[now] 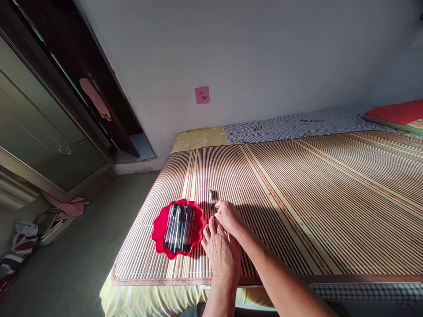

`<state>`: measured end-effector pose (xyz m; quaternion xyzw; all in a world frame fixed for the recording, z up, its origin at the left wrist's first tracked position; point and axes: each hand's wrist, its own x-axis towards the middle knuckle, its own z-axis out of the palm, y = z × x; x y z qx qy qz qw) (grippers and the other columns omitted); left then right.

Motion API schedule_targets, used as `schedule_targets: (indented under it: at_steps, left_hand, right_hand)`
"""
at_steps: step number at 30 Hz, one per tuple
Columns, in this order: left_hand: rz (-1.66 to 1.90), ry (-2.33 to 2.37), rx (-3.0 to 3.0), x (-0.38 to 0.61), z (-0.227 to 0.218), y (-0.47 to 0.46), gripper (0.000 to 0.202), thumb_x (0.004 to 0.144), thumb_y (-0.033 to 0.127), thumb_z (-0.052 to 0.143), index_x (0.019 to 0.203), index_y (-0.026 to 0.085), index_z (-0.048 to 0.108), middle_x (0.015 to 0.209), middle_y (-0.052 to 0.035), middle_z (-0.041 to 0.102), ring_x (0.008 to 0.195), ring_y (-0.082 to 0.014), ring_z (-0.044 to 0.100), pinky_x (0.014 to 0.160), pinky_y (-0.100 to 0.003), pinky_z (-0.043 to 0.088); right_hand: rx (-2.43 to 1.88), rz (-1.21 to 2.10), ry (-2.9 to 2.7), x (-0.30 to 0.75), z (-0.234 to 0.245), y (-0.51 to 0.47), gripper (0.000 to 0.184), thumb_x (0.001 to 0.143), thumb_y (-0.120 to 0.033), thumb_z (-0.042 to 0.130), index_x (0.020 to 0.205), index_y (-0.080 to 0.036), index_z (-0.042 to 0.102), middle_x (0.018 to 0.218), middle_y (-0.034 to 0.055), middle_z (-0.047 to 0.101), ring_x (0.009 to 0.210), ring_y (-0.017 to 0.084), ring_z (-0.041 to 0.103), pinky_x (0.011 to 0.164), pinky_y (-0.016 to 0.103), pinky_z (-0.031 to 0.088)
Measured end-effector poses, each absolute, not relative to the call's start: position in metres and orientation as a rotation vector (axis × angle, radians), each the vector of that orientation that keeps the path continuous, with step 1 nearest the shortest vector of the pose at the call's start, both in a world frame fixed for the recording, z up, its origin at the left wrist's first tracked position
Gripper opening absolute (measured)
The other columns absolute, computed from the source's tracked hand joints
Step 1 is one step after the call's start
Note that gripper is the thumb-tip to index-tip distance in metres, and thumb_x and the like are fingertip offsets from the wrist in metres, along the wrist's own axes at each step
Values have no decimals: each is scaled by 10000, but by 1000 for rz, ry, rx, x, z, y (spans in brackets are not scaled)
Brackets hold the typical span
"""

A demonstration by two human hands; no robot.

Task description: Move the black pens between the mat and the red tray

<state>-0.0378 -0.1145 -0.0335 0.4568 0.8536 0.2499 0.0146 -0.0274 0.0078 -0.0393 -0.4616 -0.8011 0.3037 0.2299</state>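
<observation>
A black-capped pen (pixel 212 196) lies on the striped bamboo mat (pixel 280 211), its cap end pointing toward the wall. My right hand (pixel 228 216) is closed, with thumb and index finger pinched at the pen's middle. Below it, my left hand (pixel 220 251) has bent fingers around the lower part of the same pen, which they mostly hide. Left of both hands, a red scalloped plate (pixel 159 225) holds several clear-barrelled pens (pixel 178 226) with black caps, lying side by side. The plate's rim is close to my left fingertips.
The mat covers a bed against a white wall (pixel 264 61) bearing a pink note (pixel 202 94). A red folded item (pixel 401 115) lies at the far right. To the left are the floor (pixel 99 237), a dark door (pixel 109 101) and a glass-panelled sliding door (pixel 49 119).
</observation>
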Motion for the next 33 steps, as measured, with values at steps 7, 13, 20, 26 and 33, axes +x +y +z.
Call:
schedule_targets:
  at_steps: [7, 13, 20, 26, 33]
  left_hand:
    - [811, 2639, 1404, -39, -37, -114, 500, 977, 261, 477, 1455, 182, 602, 1549, -154, 549, 1382, -392, 499, 1134, -581, 399]
    - [780, 2658, 1435, -39, -41, -114, 473, 986, 222, 469, 1431, 195, 625, 1579, -145, 517, 1412, -396, 471, 1145, -607, 391]
    - [719, 2687, 1467, -40, -39, -113, 438, 998, 213, 449, 1377, 186, 666, 1534, -150, 563, 1367, -377, 510, 1157, -573, 384]
    - [716, 2667, 1430, -40, -35, -113, 463, 1000, 201, 427, 1412, 175, 637, 1536, -166, 554, 1371, -381, 498, 1132, -556, 406]
    - [714, 2636, 1455, -39, -42, -116, 534, 980, 168, 438, 1503, 138, 541, 1573, -194, 506, 1414, -388, 461, 1148, -576, 390]
  right_hand:
    - [-1295, 861, -2155, -31, -37, 10, 260, 783, -35, 683, 1010, -125, 771, 813, 78, 779, 809, 209, 737, 764, 272, 514]
    - [-1249, 874, -2162, -11, -37, 3, 273, 810, -31, 647, 1039, -120, 767, 897, 101, 793, 835, 212, 738, 769, 280, 531]
    - [-1153, 886, -2192, -3, -44, -5, 384, 801, 19, 594, 1107, -130, 774, 905, 80, 785, 856, 193, 738, 805, 267, 545]
    - [-1154, 896, -2168, -14, -51, -3, 398, 802, 9, 623, 1147, -129, 767, 947, 98, 779, 897, 205, 742, 836, 284, 558]
    - [-1120, 941, -2149, -15, -52, -1, 390, 806, -5, 628, 1140, -144, 775, 981, 104, 794, 900, 205, 750, 847, 297, 577]
